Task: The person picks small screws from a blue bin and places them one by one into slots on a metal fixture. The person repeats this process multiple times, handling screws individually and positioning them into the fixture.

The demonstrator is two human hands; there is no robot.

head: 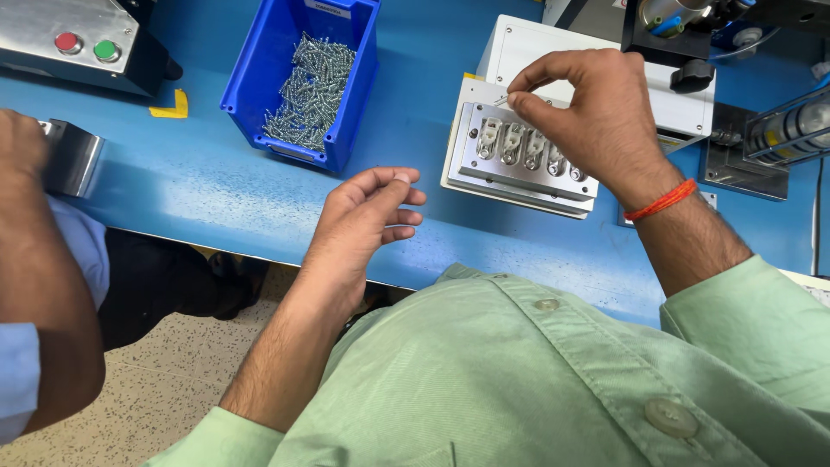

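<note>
One small silver screw (pixel 501 100) pinched above grey metal jig (pixel 519 173) w/ white clips

The blue tabletop (pixel 216 186) carries a blue bin (pixel 259 60) of screws (pixel 313 86), a metal fixture (pixel 519 164) and a 2-button box (pixel 78 39).

label (pixel 328 7): white strip | blue bin's (pixel 251 65) far rim | top centre

small silver screw (pixel 501 100), pinched above metal fixture (pixel 519 164)
</note>
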